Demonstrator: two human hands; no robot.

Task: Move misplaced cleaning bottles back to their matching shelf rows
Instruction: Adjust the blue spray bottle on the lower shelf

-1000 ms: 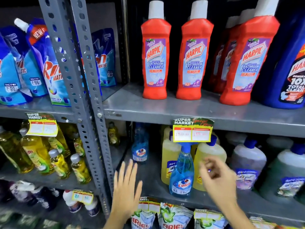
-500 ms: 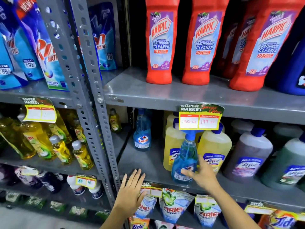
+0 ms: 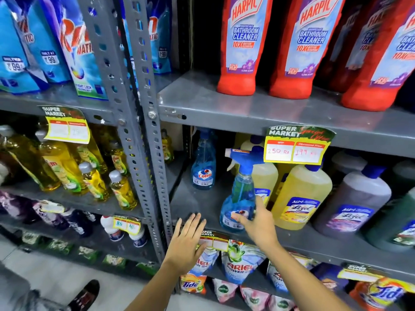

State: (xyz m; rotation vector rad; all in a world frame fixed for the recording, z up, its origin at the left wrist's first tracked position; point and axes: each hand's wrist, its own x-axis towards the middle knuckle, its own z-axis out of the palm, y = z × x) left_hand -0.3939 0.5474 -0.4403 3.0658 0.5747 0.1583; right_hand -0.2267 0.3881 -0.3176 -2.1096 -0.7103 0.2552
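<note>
A blue Colin spray bottle (image 3: 241, 194) stands at the front of the middle shelf (image 3: 190, 204), right against the yellow Lizol bottles (image 3: 301, 198). My right hand (image 3: 260, 223) wraps its lower part, thumb across the label and fingers around the right side. A second Colin bottle (image 3: 203, 171) stands alone further back on the left. My left hand (image 3: 186, 241) is flat with fingers spread at the shelf's front edge, holding nothing.
Red Harpic bottles (image 3: 242, 46) fill the shelf above. A price tag (image 3: 296, 145) hangs over the spray head. Grey and green Lizol bottles (image 3: 357, 203) stand to the right. A perforated steel post (image 3: 146, 131) divides the racks; yellow dish-soap bottles (image 3: 94, 180) sit left.
My right hand has reached in and closed around the front Colin bottle's base. My left hand has risen to the shelf edge. The view has moved closer and lower.
</note>
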